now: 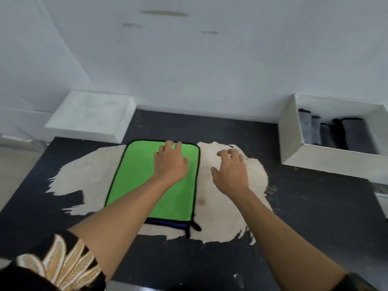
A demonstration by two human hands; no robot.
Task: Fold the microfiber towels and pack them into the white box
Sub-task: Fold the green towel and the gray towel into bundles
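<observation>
one green towel, long axis near-to-far

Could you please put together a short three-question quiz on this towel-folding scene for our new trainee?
1. True or false: the left hand lies flat on the green towel.
2. Multiple choice: the white box holding grey towels stands A) to the right of the green towel, B) to its left, C) on top of it.
3. Fill in: the under layer peeking out at the green towel's near edge is ____.

Key: 1 true; 2 A; 3 blue.
</observation>
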